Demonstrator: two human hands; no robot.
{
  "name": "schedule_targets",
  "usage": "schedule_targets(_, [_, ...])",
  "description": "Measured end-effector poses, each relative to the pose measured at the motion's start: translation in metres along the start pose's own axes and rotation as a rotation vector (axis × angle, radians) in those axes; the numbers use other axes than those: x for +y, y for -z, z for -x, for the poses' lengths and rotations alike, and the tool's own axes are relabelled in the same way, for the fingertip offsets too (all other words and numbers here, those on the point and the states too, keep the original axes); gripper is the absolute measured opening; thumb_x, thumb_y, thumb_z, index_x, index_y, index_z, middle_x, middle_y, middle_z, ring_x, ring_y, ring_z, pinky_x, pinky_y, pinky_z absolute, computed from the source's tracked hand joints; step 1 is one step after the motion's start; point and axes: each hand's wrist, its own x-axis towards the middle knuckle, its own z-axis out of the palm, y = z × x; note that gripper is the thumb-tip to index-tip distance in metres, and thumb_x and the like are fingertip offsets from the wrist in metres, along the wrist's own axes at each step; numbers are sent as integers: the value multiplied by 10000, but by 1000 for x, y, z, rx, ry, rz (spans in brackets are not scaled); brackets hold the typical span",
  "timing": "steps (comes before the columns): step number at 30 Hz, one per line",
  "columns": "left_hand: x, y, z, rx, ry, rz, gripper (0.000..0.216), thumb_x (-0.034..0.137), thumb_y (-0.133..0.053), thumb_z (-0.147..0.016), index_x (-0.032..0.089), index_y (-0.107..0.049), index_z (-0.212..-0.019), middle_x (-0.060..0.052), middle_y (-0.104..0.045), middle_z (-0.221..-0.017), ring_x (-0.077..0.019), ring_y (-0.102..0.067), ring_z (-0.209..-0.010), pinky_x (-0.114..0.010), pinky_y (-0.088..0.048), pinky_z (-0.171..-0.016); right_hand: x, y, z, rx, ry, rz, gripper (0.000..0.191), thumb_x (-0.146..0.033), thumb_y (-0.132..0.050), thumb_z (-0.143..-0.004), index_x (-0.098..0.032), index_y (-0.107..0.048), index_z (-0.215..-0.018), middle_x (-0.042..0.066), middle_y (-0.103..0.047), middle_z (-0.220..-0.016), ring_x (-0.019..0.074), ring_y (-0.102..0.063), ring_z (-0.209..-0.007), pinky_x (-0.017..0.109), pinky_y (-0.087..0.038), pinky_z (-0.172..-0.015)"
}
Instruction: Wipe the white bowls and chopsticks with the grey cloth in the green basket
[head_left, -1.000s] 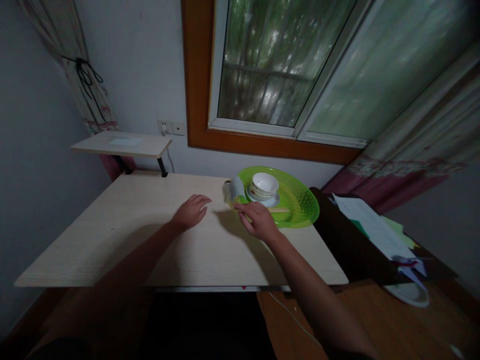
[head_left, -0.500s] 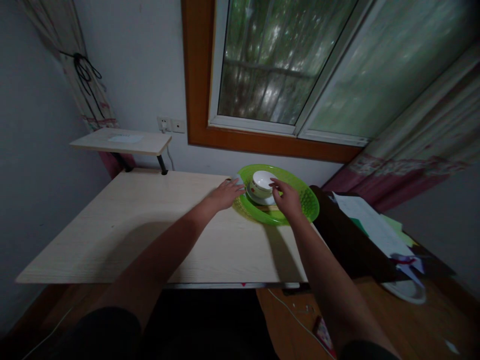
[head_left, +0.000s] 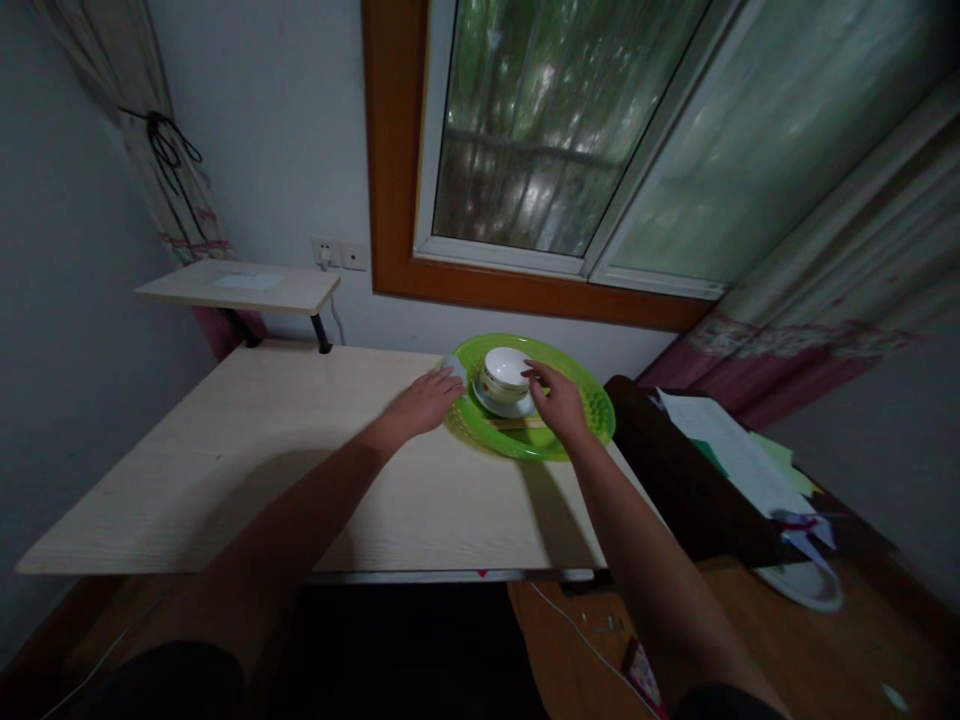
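My left hand [head_left: 426, 402] is at the left rim of a green plastic basket [head_left: 577, 442], fingers stretched forward and apart. Just beyond its fingertips is a pale greyish thing [head_left: 454, 368], too blurred to name and partly hidden by the fingers. A white bowl [head_left: 505, 366] with a patterned outside sits in the basket, seemingly stacked on another, above a white plate [head_left: 501, 407]. My right hand [head_left: 561, 402] is at the bowl's right side, forefinger over the rim and thumb lower against the outside. Thin wooden chopsticks [head_left: 517, 424] lie in front of the plate.
The basket stands at the back right corner of a pale wooden table [head_left: 300, 450]. A small raised shelf [head_left: 292, 285] is at the table's back left. To the right is a dark brown piece of furniture [head_left: 667, 480] bearing papers [head_left: 712, 430]. A window [head_left: 540, 150] is behind.
The view has shifted slightly, so basket, bowl and both hands appear further left. The right hand remains at the bowl's rim and the left hand at the basket's left side.
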Motion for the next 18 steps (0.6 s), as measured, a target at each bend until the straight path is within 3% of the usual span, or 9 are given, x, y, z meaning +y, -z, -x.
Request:
schedule_targets(10, [-29, 24, 74, 32, 57, 33, 382, 143, -471, -1019, 163, -657, -1352, -95, -612, -1502, -264, -368, -1563, -448, -345, -1294, 14, -9, 1, -87, -92, -51, 401, -288, -540, -935, -219, -721, -1286, 91, -797, -1194, 210, -728, -853, 413, -604, -876])
schedule_targets(18, [-52, 46, 130, 13, 131, 51, 400, 161, -396, -1026, 177, -703, -1281, -104, -641, -1467, -244, -359, -1575, -456, -331, -1313, -15, -36, -6, -151, -172, -226, 330, -296, -547, -938, -217, -754, -1182, 83, -799, -1187, 185, -754, -838, 382, -616, -890])
